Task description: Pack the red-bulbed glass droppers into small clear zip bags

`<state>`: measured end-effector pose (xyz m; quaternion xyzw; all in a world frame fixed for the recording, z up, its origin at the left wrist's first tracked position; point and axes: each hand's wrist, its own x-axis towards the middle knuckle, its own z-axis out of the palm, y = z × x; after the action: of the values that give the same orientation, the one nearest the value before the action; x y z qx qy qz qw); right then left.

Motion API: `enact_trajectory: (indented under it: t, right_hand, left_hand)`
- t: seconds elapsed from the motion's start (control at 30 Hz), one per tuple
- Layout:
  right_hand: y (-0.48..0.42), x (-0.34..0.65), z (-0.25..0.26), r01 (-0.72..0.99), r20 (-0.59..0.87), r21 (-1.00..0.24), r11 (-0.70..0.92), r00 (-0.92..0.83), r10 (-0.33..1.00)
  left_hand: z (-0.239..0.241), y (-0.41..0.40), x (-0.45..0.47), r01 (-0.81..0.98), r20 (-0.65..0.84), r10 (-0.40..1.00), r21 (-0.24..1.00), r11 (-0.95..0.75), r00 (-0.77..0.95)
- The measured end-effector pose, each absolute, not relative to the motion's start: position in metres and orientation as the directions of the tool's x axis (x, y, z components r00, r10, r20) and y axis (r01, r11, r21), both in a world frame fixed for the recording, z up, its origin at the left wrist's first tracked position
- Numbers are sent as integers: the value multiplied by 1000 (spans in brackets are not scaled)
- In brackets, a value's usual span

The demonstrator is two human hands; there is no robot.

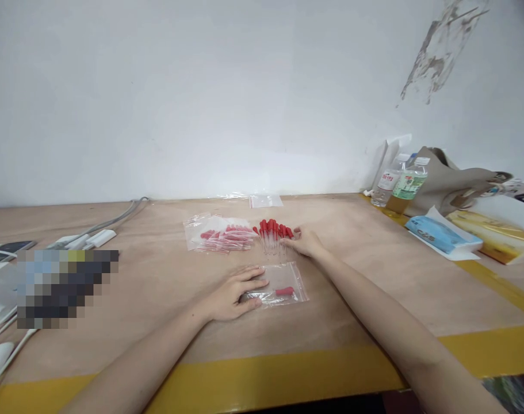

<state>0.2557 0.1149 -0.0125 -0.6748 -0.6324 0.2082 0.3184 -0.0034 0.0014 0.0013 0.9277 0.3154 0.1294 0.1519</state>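
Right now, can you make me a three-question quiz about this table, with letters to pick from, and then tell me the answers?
1. Where is the left hand?
A. flat on the small clear bag
B. on the water bottles
C. on the blue packet

2. What colour are the tops of the loose droppers?
A. green
B. red
C. black

3. What is inside the small clear bag?
A. nothing
B. one dropper with a red top
C. a bottle

Answers:
1 A, its fingers lie on the bag's left side.
2 B, the pile by the right hand shows red tops.
3 B, a single red top shows through the plastic.
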Motion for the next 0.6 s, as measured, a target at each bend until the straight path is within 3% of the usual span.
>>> enact_trajectory:
  t: [0.17, 0.6]
  right_hand:
    - [114, 245, -10, 603, -32, -795, -63, 62, 998]
    - [107, 269, -8, 497, -15, -857, -136, 240, 971]
  left_hand:
    - [1, 2, -3, 538, 160, 621, 367, -759, 767]
    - [0, 2, -3, 523, 172, 619, 393, -756, 766]
